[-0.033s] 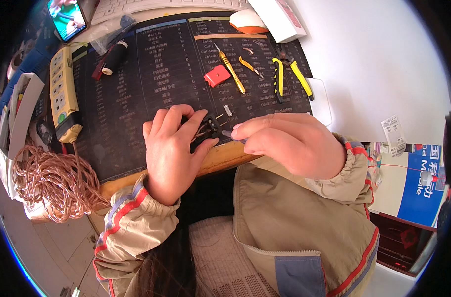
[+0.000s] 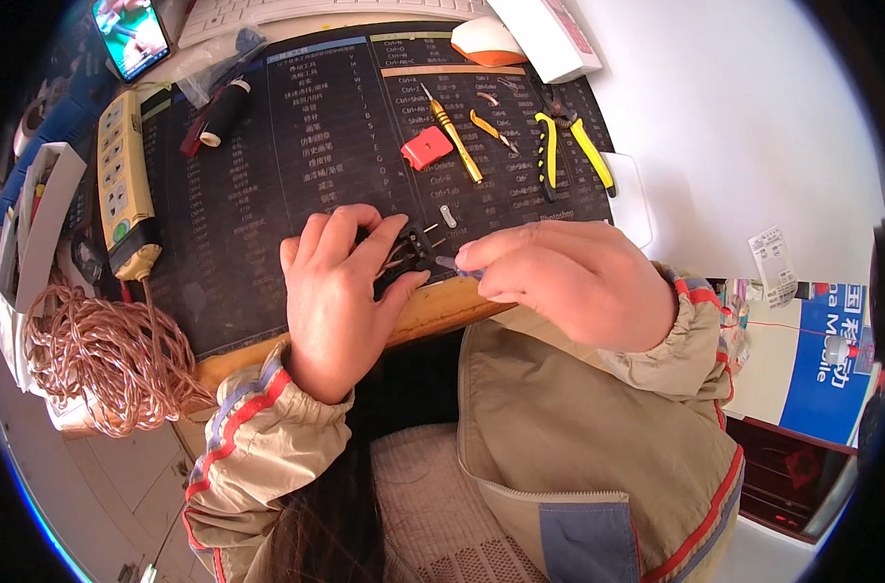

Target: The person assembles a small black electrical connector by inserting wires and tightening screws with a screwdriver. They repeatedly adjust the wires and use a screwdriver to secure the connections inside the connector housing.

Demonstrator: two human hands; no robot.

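- Black desk mat (image 2: 268,194) printed with pale rows of text
- Yellow-handled pliers (image 2: 571,146)
- Yellow and silver craft knife (image 2: 452,136)
- Small red block (image 2: 427,148)
- Cream-yellow power strip (image 2: 124,180)
- Copper-pink coiled wire (image 2: 102,355)
- Beige sleeve (image 2: 258,437), cuff striped red and blue
- Black thread spool (image 2: 224,112)

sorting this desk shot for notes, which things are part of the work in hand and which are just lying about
In hand:
left hand pressing down a small black part
right hand pinching a thin tool against it

Lying about:
yellow-handled pliers
yellow screwdriver
red block
power strip
copper wire coil
phone
computer mouse
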